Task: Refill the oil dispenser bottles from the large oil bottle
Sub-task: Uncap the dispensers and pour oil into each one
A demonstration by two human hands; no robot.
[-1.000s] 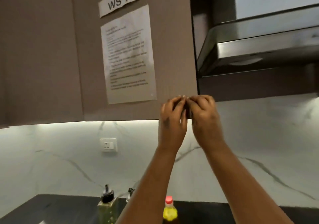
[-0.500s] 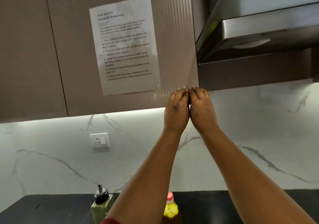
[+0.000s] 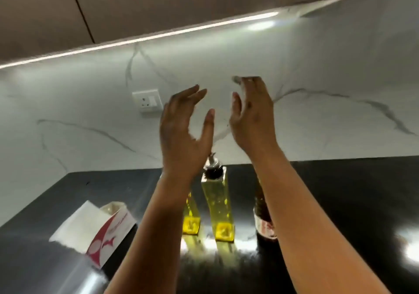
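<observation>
Hovering apart above the black counter (image 3: 340, 191), the left hand (image 3: 181, 132) and right hand (image 3: 251, 119) are spread wide and hold nothing. Two oil dispenser bottles (image 3: 216, 203) stand below them, the large oil bottle (image 3: 264, 216) just beside, partly hidden by the right forearm. A tissue box (image 3: 99, 228) lies further left.

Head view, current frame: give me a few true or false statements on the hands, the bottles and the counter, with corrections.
1. Both hands, left and right, are raised, open and hold nothing. True.
2. The left hand grips the dispenser bottle. False: it is up in the air, above the bottle.
3. A tissue box lies on the black counter, left of the bottles. True.
4. The dispenser bottle lies on its side. False: it stands upright.
</observation>
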